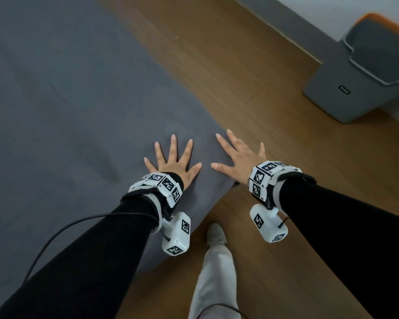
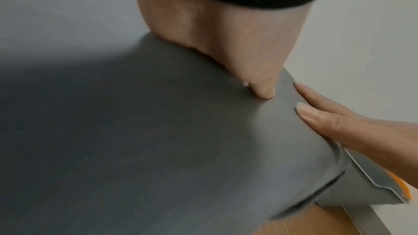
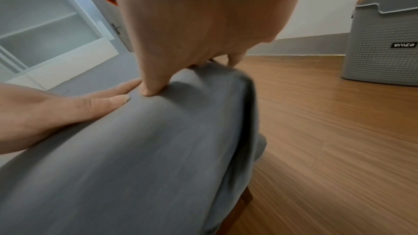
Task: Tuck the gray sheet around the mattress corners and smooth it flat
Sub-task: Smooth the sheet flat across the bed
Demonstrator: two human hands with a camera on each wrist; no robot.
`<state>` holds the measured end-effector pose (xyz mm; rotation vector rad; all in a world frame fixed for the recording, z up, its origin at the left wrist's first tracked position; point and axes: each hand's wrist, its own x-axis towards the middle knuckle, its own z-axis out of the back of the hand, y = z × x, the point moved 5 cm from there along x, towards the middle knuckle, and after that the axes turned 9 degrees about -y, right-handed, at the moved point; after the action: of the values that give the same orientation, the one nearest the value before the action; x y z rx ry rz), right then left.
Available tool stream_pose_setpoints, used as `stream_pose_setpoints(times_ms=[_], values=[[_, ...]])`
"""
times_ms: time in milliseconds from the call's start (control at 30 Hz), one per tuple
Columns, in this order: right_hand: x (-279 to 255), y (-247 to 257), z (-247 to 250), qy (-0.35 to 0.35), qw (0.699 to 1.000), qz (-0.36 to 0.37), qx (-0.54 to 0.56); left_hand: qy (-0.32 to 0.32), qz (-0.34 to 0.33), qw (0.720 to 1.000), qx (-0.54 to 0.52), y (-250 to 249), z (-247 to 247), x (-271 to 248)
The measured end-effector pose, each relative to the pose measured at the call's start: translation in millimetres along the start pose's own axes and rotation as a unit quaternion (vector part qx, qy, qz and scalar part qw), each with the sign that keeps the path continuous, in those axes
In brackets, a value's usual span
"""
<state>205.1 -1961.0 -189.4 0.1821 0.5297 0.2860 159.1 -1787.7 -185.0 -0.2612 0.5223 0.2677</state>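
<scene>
The gray sheet [image 1: 67, 100] covers the mattress and wraps over its near corner [image 1: 224, 183], where folds hang down the side [image 3: 246, 131]. My left hand [image 1: 173, 162] lies flat on the sheet just inside that corner, fingers spread wide. Right beside it, my right hand [image 1: 237, 155] also presses flat, its outer fingers reaching over the mattress edge. In the left wrist view my left hand [image 2: 226, 42] presses the fabric with the right fingers [image 2: 328, 119] next to it. The right wrist view has my right hand [image 3: 192, 33] pressing down, the left hand [image 3: 56, 110] alongside. Neither hand grips fabric.
Wooden floor [image 1: 274, 111] lies right of the bed. A gray bin with an orange lid [image 1: 359, 72] stands by the wall at the far right. My own leg and shoe [image 1: 214, 249] are beside the corner. White shelves [image 3: 45, 33] stand beyond the bed.
</scene>
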Motion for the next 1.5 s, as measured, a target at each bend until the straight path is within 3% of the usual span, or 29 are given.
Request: stream_pose_setpoints(times_ms=[133,200,267,400,500,633,800,967,1133,1300,1400,1500], values=[[44.8,-46.5,32.2,0.081,0.995,-0.056,-0.018,0.024,-0.049,0.998,-0.008,-49.8,24.5,51.0],[72.2,-51.5,61.7,0.050,0.997,-0.051,-0.006,0.046,-0.088,0.994,-0.055,-73.3,49.6,71.7],[102.9,-42.8,92.4,0.007,0.999,-0.033,0.010,-0.007,-0.085,0.989,-0.119,-82.9,84.3,94.5],[160.9,4.8,140.4,-0.031,0.997,0.068,0.023,-0.156,0.054,0.971,-0.173,-51.9,142.7,145.7],[197.2,42.6,166.4,-0.013,0.988,0.151,0.032,-0.184,0.159,0.954,-0.176,-13.7,160.6,172.2],[250.7,77.7,202.1,0.013,0.968,0.252,0.011,-0.221,0.247,0.929,-0.164,21.0,193.0,203.3],[317.1,117.7,241.0,0.024,0.928,0.368,-0.050,-0.273,0.356,0.870,-0.206,53.2,225.1,238.0],[358.0,185.5,235.2,0.060,0.880,0.461,-0.100,-0.295,0.435,0.822,-0.218,100.5,231.1,238.4],[385.9,293.2,201.6,0.091,0.810,0.560,-0.148,-0.292,0.535,0.759,-0.229,191.1,236.1,229.9],[443.2,407.4,168.3,0.122,0.743,0.625,-0.208,-0.218,0.600,0.728,-0.250,284.5,249.0,257.4],[499.5,459.8,162.3,0.134,0.723,0.634,-0.241,-0.162,0.607,0.719,-0.299,326.3,260.4,295.5],[559.1,495.3,174.0,0.144,0.703,0.648,-0.255,-0.135,0.601,0.728,-0.302,354.4,285.1,341.6]])
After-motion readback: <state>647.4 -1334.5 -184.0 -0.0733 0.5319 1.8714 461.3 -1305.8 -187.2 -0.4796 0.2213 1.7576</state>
